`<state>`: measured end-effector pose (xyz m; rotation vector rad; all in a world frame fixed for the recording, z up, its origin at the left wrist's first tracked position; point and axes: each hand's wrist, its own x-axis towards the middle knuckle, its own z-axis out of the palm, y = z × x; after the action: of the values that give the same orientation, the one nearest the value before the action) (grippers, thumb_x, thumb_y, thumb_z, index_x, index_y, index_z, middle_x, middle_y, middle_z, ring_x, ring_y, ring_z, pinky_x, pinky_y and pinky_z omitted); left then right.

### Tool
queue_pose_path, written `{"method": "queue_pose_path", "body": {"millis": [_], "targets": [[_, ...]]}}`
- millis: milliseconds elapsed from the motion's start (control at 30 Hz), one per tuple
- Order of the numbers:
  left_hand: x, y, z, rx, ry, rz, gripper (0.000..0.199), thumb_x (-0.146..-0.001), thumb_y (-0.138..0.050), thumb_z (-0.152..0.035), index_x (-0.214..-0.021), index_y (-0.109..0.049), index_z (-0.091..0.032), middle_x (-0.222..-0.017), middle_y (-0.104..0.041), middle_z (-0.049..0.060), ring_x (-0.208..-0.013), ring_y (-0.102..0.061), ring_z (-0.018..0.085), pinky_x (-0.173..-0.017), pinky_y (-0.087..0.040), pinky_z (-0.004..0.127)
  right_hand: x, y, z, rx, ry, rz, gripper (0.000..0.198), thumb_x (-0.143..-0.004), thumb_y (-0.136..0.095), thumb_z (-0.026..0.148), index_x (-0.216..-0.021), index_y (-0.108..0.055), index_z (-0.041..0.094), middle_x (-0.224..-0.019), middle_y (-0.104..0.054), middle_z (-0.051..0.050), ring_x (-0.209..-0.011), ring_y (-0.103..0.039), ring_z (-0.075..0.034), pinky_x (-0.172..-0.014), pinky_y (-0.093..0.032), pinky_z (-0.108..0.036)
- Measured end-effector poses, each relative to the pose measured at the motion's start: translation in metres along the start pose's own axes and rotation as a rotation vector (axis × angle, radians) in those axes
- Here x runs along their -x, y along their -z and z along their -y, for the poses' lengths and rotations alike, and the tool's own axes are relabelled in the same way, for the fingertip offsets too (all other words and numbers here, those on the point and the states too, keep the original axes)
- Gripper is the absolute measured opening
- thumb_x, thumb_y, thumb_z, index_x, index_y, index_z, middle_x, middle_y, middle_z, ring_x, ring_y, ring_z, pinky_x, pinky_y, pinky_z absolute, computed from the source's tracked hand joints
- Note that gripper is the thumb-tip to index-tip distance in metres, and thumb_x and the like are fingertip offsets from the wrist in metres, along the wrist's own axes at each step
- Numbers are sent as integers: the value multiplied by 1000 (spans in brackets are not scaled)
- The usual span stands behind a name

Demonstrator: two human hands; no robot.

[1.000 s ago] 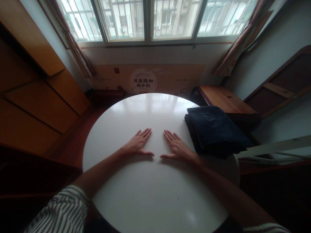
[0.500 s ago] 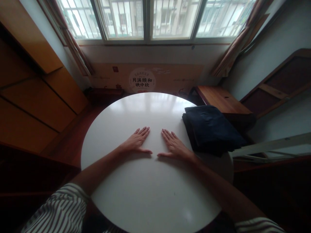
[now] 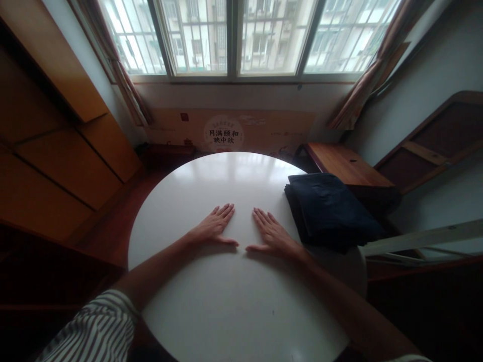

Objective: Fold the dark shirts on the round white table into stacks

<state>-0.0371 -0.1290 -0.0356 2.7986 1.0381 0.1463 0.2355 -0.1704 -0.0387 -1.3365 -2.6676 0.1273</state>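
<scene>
My left hand (image 3: 216,225) lies flat and open on a round white table (image 3: 241,296), its thumb stretched toward the right. Facing it, my right hand (image 3: 273,234) also rests palm down and open on the tabletop, thumb pointing left. A small gap separates the two thumb tips, and neither hand holds anything. Dark navy folded cloth (image 3: 330,208) is stacked on the table's right side, just beyond my right hand and apart from it. How many pieces the stack has, I cannot tell.
Behind the table to the right stands a low wooden table (image 3: 347,163). Wooden cabinets (image 3: 56,166) line the left side. A printed banner (image 3: 264,130) runs below the barred window (image 3: 264,40), with curtains (image 3: 130,90) at the sides. A pale rail (image 3: 422,239) is at right.
The whole view has tilted up slightly, so everything sits lower in the picture. Both hands stay in the same place on the table, and the cloth has not moved.
</scene>
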Motion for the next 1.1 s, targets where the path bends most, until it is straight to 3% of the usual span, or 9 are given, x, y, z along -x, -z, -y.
{"method": "queue_pose_path", "body": {"millis": [133, 267, 333, 433, 600, 700, 767, 900, 1100], "targets": [[-1, -3, 1, 27, -51, -103, 112, -74, -54, -83, -153, -26, -8, -157, -28, 25, -146, -26, 38, -117, -22, 51, 0, 1, 0, -19, 31, -97, 112, -78, -48, 83, -151, -32, 0, -155, -31, -28, -146, -27, -37, -118, -24, -51], [-4, -11, 0, 202, 1, -493, 44, -96, -48, -51, -119, -55, -14, -105, -67, 14, -94, -63, 22, -85, -49, 34, 2, 2, 6, -126, 175, -380, 31, -96, -53, 42, -99, -69, 16, -99, -72, -14, -94, -67, -23, -89, -48, -37], [-4, -14, 0, 284, 10, -606, 28, -101, -39, -34, -86, -56, -19, -67, -55, 0, -58, -49, 12, -60, -42, 23, 4, 1, 11, -159, 229, -544, 28, -97, -50, 23, -70, -59, 19, -62, -62, -2, -59, -57, -14, -65, -43, -27], [-2, -15, -1, 313, -112, -557, 43, -100, -41, -28, -59, -36, -20, -52, -25, -7, -47, -24, 8, -48, -24, 23, 4, 3, 17, -128, 291, -654, 33, -94, -52, 15, -62, -48, 20, -50, -47, 5, -44, -40, -9, -52, -31, -25], [1, -11, -1, 344, -189, -540, 46, -101, -39, -25, -56, -27, -20, -56, -18, -7, -50, -15, 8, -48, -17, 25, 14, 45, 26, 167, 263, -687, 34, -95, -51, 15, -61, -49, 20, -52, -47, 3, -48, -41, -11, -56, -32, -28], [1, -11, -2, 363, -201, -546, 45, -100, -40, -25, -57, -25, -20, -56, -19, -7, -50, -15, 8, -48, -17, 25, 32, 84, 25, 357, 20, -698, 23, -97, -54, 28, -79, -63, 17, -71, -62, -5, -70, -56, -19, -72, -42, -31], [1, -11, -3, 369, -208, -550, 45, -99, -41, -24, -58, -24, -20, -57, -18, -7, -51, -15, 8, -48, -16, 25, 48, 99, 17, 436, -215, -692, 36, -95, -55, 45, -101, -66, 12, -93, -68, -14, -91, -60, -28, -87, -44, -40], [1, -12, -2, 383, -222, -563, 44, -98, -43, -21, -59, -22, -21, -57, -18, -7, -51, -15, 8, -49, -17, 25, 80, 88, -10, 551, -504, -574, 65, -91, -52, 59, -121, -61, 2, -121, -63, -27, -113, -55, -42, -97, -41, -56], [-1, -14, 2, 413, -236, -604, 43, -96, -46, -19, -60, -22, -21, -57, -19, -7, -52, -16, 8, -48, -18, 24, 95, 60, -44, 377, -378, -615, 43, -102, -38, 40, -118, -67, 13, -122, -68, -16, -114, -62, -33, -104, -40, -58]]}}
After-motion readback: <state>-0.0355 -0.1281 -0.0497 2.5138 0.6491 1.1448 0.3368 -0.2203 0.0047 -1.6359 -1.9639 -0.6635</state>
